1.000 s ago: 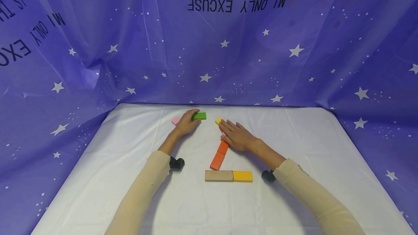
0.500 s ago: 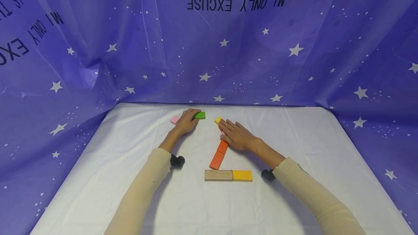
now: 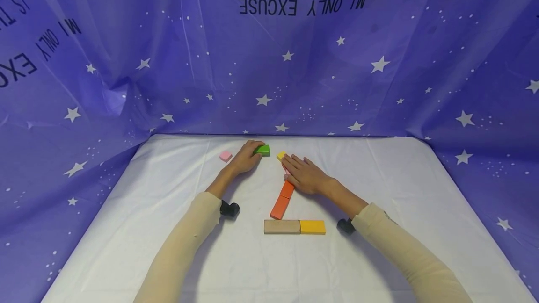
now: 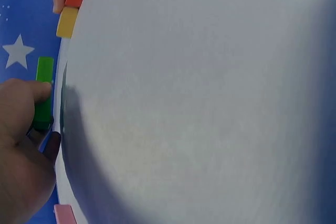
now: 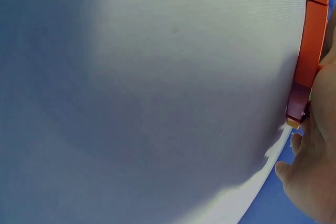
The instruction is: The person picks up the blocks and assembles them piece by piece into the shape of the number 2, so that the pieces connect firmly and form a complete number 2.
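Note:
My left hand (image 3: 245,159) pinches a green block (image 3: 265,150) near the far side of the table, thumb on the near face and fingers behind it. The block's right end shows free in the head view; in the left wrist view the thumb lies across the green block (image 4: 45,72). My right hand (image 3: 309,176) lies with fingers straight over the upper part of a slanted row of blocks. A small yellow block (image 3: 280,155) peeks out beyond its fingertips, and two orange blocks (image 3: 280,206) run below toward me. The hand partly covers a pink block (image 5: 298,100) in the row.
A tan block (image 3: 282,227) and an amber block (image 3: 313,227) lie end to end crosswise below the slanted row. One small pink block (image 3: 225,156) sits left of my left hand. A purple starry curtain (image 3: 269,78) hangs behind the white-covered table (image 3: 139,209).
My left hand has shifted slightly right with the green block, closer to the yellow one, uncovering more of the small pink block. My right hand has stayed in place.

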`<control>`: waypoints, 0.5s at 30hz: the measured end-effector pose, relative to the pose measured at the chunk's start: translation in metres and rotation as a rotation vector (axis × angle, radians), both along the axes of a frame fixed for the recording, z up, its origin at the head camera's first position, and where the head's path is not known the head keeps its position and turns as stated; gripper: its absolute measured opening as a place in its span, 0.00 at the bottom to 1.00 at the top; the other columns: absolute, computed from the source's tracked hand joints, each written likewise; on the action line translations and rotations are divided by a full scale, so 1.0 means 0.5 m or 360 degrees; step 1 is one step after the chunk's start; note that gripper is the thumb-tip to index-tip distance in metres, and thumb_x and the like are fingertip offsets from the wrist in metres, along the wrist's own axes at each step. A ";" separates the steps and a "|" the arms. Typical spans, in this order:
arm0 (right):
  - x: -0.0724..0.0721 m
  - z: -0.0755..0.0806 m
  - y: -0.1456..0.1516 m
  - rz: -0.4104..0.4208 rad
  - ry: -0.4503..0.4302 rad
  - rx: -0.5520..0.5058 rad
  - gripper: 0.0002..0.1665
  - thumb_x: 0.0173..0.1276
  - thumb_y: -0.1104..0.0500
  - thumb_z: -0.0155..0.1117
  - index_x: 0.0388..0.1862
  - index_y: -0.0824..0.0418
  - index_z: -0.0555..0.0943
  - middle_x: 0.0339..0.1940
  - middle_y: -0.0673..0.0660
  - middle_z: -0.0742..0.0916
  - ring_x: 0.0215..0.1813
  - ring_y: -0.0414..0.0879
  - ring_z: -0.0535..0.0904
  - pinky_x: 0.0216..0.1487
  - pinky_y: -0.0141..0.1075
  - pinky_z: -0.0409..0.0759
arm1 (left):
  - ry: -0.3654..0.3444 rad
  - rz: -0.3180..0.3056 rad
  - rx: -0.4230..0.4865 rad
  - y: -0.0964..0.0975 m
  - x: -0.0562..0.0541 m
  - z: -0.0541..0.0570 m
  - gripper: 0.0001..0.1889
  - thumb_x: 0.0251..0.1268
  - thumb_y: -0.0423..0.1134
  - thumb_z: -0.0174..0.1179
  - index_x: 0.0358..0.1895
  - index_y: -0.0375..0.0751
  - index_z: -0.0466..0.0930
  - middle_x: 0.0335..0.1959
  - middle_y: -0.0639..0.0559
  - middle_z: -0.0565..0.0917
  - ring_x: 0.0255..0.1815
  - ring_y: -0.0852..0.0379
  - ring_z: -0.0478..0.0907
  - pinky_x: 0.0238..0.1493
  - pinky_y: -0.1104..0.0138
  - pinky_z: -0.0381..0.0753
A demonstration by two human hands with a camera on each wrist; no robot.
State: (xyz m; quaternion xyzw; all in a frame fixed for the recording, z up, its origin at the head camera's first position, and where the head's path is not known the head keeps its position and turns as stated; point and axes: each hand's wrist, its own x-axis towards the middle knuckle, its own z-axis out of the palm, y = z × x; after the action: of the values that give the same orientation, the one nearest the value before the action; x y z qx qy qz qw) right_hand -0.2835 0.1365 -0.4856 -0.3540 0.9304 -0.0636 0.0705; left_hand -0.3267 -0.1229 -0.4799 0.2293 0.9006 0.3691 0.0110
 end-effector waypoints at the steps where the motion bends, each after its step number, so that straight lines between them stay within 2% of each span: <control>1: 0.000 0.000 0.000 0.0003 0.0002 -0.0002 0.37 0.83 0.43 0.36 0.82 0.61 0.51 0.82 0.59 0.54 0.80 0.56 0.48 0.76 0.58 0.47 | 0.0009 -0.0010 -0.0004 0.003 0.002 0.001 0.22 0.72 0.28 0.50 0.67 0.28 0.69 0.64 0.31 0.71 0.66 0.39 0.67 0.68 0.50 0.63; 15: -0.003 -0.002 0.004 0.0010 -0.0004 -0.0001 0.38 0.83 0.41 0.34 0.82 0.58 0.49 0.82 0.56 0.52 0.81 0.54 0.45 0.76 0.56 0.45 | 0.0023 -0.0049 -0.0112 0.029 -0.001 -0.006 0.22 0.74 0.30 0.51 0.68 0.30 0.70 0.64 0.33 0.72 0.66 0.40 0.68 0.69 0.52 0.63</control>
State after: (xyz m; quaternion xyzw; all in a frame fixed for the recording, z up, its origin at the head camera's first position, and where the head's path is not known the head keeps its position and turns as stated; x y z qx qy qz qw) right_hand -0.2848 0.1385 -0.4868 -0.3569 0.9292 -0.0640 0.0718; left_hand -0.3273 -0.1084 -0.4827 0.2454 0.9094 0.3353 0.0182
